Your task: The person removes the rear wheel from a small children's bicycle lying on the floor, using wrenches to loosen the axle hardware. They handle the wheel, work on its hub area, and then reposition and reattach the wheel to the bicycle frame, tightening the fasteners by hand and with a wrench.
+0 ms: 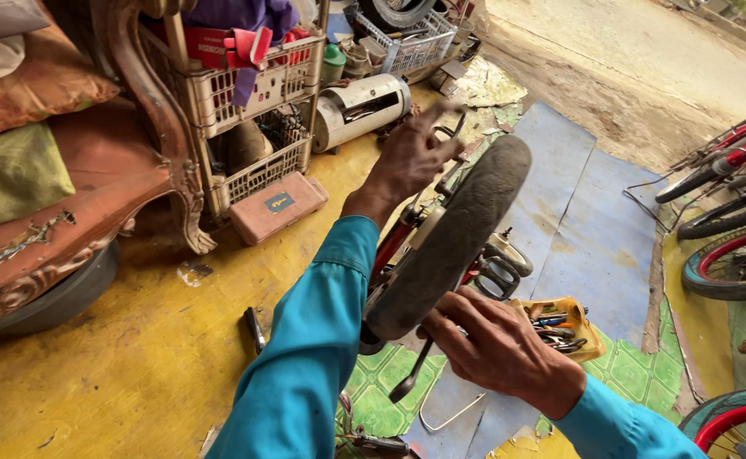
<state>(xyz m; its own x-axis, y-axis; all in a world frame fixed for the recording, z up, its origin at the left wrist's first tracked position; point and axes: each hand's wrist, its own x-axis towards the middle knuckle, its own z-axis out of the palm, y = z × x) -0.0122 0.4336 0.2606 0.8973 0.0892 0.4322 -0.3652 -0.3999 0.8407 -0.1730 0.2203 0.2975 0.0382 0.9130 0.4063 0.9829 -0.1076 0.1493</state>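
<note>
The small grey wheel (453, 234) stands up on edge in the middle of the floor, over the blue mat (577, 221), and the right hand (496, 344) is closed around its low end next to a thin metal tool (411, 374). The left hand (411, 157) is above the wheel's far side with fingers spread open, touching red frame parts (394, 234). The wheel could tip or roll, because only one hand holds it, and fingers could get pinched by the scissors (500, 272) beside it.
</note>
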